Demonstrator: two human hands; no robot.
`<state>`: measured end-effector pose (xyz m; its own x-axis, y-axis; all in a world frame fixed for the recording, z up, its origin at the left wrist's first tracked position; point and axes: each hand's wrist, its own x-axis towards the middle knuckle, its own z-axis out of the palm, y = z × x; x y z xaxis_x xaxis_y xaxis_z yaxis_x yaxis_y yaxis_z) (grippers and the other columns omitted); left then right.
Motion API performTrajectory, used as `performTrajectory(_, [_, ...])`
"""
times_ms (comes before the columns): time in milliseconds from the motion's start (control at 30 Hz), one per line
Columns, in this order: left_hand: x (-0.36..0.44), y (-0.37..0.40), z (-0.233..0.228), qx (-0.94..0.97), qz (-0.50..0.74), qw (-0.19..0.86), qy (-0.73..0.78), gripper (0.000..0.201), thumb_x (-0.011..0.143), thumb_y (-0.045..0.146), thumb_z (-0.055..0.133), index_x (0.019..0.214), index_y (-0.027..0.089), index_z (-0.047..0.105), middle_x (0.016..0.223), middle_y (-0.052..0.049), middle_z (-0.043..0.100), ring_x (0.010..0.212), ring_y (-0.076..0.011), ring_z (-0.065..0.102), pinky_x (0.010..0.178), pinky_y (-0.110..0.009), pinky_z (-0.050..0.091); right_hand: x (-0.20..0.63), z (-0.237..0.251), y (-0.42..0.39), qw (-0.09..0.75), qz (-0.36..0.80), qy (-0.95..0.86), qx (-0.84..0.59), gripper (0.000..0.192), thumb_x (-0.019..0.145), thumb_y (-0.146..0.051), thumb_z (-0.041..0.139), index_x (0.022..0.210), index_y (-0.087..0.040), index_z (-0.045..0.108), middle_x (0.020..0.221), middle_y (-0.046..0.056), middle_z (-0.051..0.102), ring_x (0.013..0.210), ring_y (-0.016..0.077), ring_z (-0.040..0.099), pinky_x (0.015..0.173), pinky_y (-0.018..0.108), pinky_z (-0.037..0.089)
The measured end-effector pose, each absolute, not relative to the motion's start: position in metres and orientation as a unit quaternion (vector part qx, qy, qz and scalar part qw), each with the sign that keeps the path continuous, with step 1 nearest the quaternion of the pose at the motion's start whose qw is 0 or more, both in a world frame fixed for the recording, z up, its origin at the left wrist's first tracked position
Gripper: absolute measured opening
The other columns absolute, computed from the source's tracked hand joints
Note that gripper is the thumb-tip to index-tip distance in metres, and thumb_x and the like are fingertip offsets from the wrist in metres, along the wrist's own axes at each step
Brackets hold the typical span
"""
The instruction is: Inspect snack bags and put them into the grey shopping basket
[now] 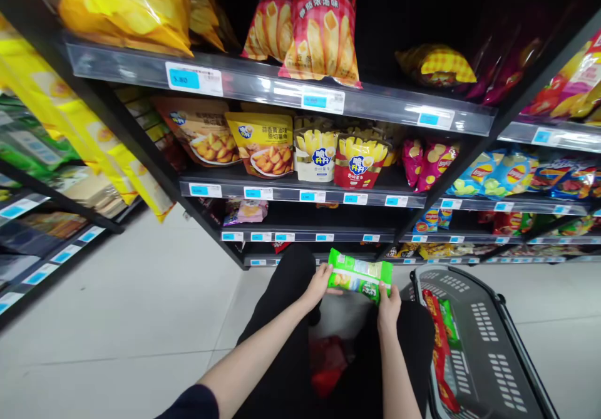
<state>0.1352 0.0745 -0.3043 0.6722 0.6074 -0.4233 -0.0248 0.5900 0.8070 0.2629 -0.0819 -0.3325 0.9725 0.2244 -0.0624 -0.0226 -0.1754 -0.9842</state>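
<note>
I'm gripping a bright green crinkly snack packet with both hands, left hand closed on its left end, right hand pinching its lower right corner. It hangs above my knees, just left of the grey plastic shopping basket.

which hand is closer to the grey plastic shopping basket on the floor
Right. The right hand grips the near end of the green snack packet, just beside the grey plastic shopping basket; the left hand holds the packet's far end, farther from the basket.
</note>
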Motion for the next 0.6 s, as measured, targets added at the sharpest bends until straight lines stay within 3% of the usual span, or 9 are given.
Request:
performTrajectory(167, [0.138, 0.072, -0.306, 0.472, 0.224, 0.770, 0.366, 0.028, 0.071, 0.038, 0.066, 0.086, 0.015, 0.060, 0.082, -0.007, 0.063, 0.074, -0.0218, 0.062, 0.049, -0.027, 0.053, 0.260, -0.334, -0.081, 0.598, 0.055, -0.057, -0.797, 0.037, 0.067, -0.055, 0.054, 0.060, -0.020, 0.042, 0.055, -0.003, 0.047, 0.057, 0.0140, 0.043, 0.054, 0.025, 0.032])
performTrajectory(400, [0.136, 0.071, -0.300, 0.519, 0.272, 0.730, 0.352, 0.036, 0.071, 0.042, 0.063, 0.093, 0.014, 0.062, 0.087, -0.007, 0.063, 0.071, -0.0211, 0.062, 0.049, -0.027, 0.053, 0.260, -0.341, -0.075, 0.606, 0.058, -0.057, -0.791, 0.037, 0.072, -0.055, 0.050, 0.063, -0.020, 0.041, 0.057, -0.004, 0.046, 0.058, 0.0133, 0.043, 0.055, 0.024, 0.034])
performTrajectory(600, [0.135, 0.082, -0.299, 0.535, 0.330, 0.685, 0.370, 0.031, 0.072, 0.046, 0.059, 0.073, 0.016, 0.062, 0.064, -0.001, 0.055, 0.058, -0.0159, 0.056, 0.043, -0.021, 0.045, 0.261, -0.348, -0.074, 0.647, 0.092, -0.065, -0.754, 0.041, 0.072, -0.059, 0.049, 0.065, -0.019, 0.041, 0.055, -0.006, 0.046, 0.054, 0.0109, 0.044, 0.050, 0.022, 0.036])
